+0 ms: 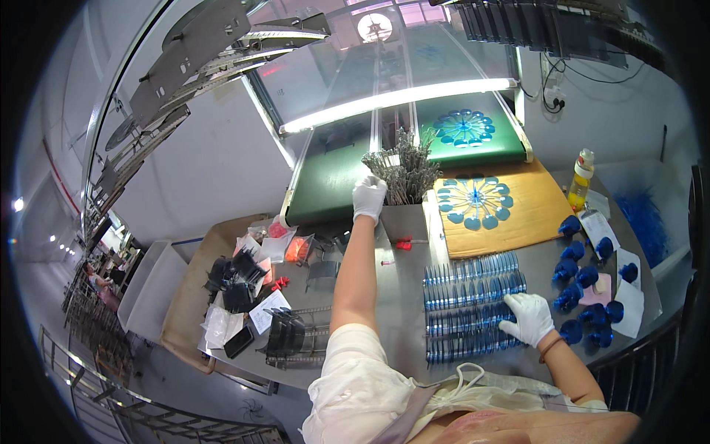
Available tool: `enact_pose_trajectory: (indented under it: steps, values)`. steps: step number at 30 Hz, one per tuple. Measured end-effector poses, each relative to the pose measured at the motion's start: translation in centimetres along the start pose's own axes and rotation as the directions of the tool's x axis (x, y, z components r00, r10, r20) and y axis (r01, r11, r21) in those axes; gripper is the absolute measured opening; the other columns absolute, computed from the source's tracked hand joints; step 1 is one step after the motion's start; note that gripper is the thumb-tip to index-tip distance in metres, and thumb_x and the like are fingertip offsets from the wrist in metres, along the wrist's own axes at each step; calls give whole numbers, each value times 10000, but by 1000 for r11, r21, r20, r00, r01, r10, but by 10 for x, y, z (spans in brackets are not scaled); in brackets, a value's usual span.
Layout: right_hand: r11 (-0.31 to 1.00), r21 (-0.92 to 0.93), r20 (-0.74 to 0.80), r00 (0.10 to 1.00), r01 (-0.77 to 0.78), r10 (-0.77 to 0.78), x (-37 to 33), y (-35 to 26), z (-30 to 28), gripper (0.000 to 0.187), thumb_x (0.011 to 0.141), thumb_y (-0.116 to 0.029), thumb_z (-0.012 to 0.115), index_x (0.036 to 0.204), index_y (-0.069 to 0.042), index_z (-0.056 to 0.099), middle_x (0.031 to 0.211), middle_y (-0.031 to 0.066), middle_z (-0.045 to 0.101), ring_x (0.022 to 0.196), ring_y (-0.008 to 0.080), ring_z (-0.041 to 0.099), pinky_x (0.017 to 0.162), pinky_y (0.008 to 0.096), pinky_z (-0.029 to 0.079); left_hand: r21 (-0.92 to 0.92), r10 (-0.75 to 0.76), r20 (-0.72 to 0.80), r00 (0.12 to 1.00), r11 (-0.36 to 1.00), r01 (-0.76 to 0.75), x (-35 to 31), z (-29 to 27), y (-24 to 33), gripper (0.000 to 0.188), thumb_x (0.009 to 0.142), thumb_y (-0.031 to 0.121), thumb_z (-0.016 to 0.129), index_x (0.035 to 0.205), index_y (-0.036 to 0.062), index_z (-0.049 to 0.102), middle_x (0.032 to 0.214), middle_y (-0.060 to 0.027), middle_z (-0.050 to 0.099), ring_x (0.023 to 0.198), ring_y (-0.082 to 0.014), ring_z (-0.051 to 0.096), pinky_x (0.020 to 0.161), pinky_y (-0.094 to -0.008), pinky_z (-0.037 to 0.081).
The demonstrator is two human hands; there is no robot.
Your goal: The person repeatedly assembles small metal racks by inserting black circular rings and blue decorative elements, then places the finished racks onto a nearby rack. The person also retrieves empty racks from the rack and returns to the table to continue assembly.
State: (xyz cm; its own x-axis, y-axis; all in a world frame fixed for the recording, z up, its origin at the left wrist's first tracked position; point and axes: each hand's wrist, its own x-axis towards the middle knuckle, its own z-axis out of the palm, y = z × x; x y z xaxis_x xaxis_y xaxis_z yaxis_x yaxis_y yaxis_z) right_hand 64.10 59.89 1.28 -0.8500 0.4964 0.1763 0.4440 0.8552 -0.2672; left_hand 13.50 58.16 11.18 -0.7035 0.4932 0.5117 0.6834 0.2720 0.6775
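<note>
White shirt (355, 377) nearest, along the lower edge, with both arms stretched over the metal tabletop (403, 314). Reaching forward with the gloved left hand (369, 198) to the near left side of a bunch of grey wires (414, 166) in a metal box (405, 220); fingers curled, cannot tell whether clamped on a wire. Gloved right hand (529, 320) at the right edge of rows of blue lenses (466, 307), thumb and forefinger apart; cannot tell if gripping a lens. Beyond those rows, blue discs (472, 220) fanned in a ring on a yellow-brown board (536, 214). Farther right, loose blue pieces (568, 297). Across to the left, dark lenses (288, 334) and a black phone (239, 342).
</note>
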Motion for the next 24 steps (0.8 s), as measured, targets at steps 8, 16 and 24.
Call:
enact_pose_trajectory:
  steps: [8, 16, 24]
  values:
    - [909, -155, 165, 918, 387, -362, -7, -60, 15, 741, 793, -549, 759, 1361, -94, 620, 1377, 195, 566, 1311, 359, 516, 1130, 486, 382, -118, 97, -265, 959, 984, -132, -61, -107, 3, 236, 973, 202, 632, 1026, -28, 651, 972, -201, 712, 884, -334, 706, 832, -413, 542]
    - [902, -118, -32, 907, 414, -421, 27, -29, 29, 613, 798, -467, 779, 1207, -40, 618, 1092, 127, 628, 1000, 305, 648, 897, 408, 498, -650, 4, -149, 989, 753, -101, -99, -136, -20, 303, 1042, 305, 608, 1081, 11, 547, 977, -182, 724, 931, -249, 746, 596, -312, 577]
    - [791, -57, 79, 792, 609, -605, 15, -121, 57, 677, 814, -506, 768, 1354, -131, 606, 1402, 125, 548, 1359, 304, 478, 1148, 448, 387, -738, -503, -434, 747, 674, 25, -286, -166, -48, 103, 1038, 132, 497, 1087, 61, 440, 816, -75, 597, 632, -147, 588, 515, -258, 461]
